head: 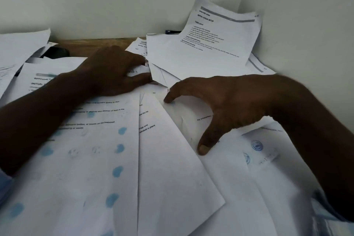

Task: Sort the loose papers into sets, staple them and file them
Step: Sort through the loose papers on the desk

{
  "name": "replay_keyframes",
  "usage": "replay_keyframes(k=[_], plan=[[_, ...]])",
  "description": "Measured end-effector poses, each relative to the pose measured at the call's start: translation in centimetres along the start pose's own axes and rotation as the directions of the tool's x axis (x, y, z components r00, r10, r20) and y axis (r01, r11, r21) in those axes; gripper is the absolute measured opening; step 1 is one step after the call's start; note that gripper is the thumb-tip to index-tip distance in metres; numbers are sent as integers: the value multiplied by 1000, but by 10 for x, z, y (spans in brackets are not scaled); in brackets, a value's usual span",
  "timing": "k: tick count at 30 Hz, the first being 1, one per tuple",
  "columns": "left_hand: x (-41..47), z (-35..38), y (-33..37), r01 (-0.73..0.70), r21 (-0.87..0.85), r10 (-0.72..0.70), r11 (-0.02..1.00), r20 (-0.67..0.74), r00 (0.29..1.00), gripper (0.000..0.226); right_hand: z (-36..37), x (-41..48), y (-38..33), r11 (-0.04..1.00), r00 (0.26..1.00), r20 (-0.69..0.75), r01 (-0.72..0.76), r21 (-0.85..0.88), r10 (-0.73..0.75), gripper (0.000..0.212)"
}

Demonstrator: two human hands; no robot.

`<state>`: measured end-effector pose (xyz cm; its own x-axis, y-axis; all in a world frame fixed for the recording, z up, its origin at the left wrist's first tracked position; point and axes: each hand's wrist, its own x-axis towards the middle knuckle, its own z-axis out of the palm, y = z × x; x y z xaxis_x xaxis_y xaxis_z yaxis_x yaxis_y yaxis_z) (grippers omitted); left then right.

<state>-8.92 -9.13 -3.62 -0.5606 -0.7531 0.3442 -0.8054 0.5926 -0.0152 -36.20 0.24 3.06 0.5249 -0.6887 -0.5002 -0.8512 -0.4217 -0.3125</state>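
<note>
Loose white printed papers (172, 168) cover the desk in overlapping layers. My left hand (113, 71) lies palm down on the sheets at the centre left, and its fingertips pinch the edge of a small sheet (141, 68). My right hand (220, 107) arches over the pile at the centre right, its fingertips and thumb pressing on a creased blank sheet (183, 119). One printed page (220, 32) leans tilted against the wall corner at the back right. A sheet with blue blotches (80, 159) lies in front under my left forearm.
A strip of wooden desk (92, 43) shows at the back by the white wall. A dark object (55, 52) lies half under papers at the back left. A dark blue item (172, 31) peeks out behind the leaning page. Walls close the back and right.
</note>
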Motion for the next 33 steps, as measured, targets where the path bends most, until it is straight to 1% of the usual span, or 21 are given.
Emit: replay_keyframes(k=[5, 8, 9, 11, 12, 14, 15, 17, 18, 19, 21, 22, 24, 26, 29, 30, 33], plan=[[-1, -2, 1, -4, -4, 4, 1000, 1, 1000, 65, 9, -2, 0, 999, 999, -20, 38, 18, -38, 108], [-2, -3, 3, -24, -25, 24, 999, -29, 999, 61, 12, -1, 6, 999, 999, -29, 30, 32, -29, 110], [-2, -4, 4, -26, -23, 26, 999, -33, 999, 61, 14, 0, 7, 999, 998, -48, 47, -12, -47, 109], [-2, -5, 4, -22, -8, 22, 1000, -25, 999, 63, 18, 5, 13, 977, 983, -116, 118, -176, -140, 103], [-2, -4, 4, -20, -4, 20, 1000, -20, 1000, 65, 19, 4, 14, 976, 983, -109, 128, -178, -149, 103], [-2, -4, 3, -16, -7, 16, 1000, -8, 1000, 65, 19, 0, 15, 997, 997, -39, 73, -10, -74, 112], [-2, -4, 4, -13, -12, 13, 1000, -3, 1000, 63, 19, -2, 17, 997, 997, -29, 71, 39, -70, 113], [-3, -5, 5, -12, -26, 11, 1000, -6, 1000, 53, 21, -1, 23, 994, 994, -62, 97, 57, -93, 109], [-3, -5, 6, -12, -28, 12, 1000, -13, 1000, 51, 20, 0, 24, 992, 991, -95, 102, 73, -94, 104], [-4, -5, 5, -9, -19, 9, 1000, -22, 1000, 53, 17, 2, 27, 992, 989, -123, 95, 82, -84, 99], [-3, -3, 4, 5, 10, -4, 1000, -46, 999, 65, 11, 7, 36, 992, 982, -182, 71, 105, -51, 85], [-3, -3, 3, 7, 14, -6, 1000, -73, 997, 67, 8, 10, 40, 990, 973, -227, 61, 123, -32, 76], [-4, -5, 3, -1, -28, -3, 1000, -127, 992, 59, 5, 16, 48, 984, 944, -328, 78, 161, -21, 59], [-6, -10, 5, -22, -73, 9, 997, -174, 985, 54, 3, 21, 52, 973, 922, -385, 109, 205, -22, 47], [-6, -19, 9, -27, -11, 24, 1000, -211, 977, 51, -5, 28, 52, 940, 913, -407, 128, 316, 13, 34], [-7, -22, 9, -16, 13, 18, 1000, -216, 976, 49, -7, 29, 50, 933, 905, -424, 133, 335, 23, 35], [-4, -33, 6, 19, 68, -2, 998, -245, 970, 47, -9, 36, 47, 926, 862, -504, 151, 346, 48, 51]])
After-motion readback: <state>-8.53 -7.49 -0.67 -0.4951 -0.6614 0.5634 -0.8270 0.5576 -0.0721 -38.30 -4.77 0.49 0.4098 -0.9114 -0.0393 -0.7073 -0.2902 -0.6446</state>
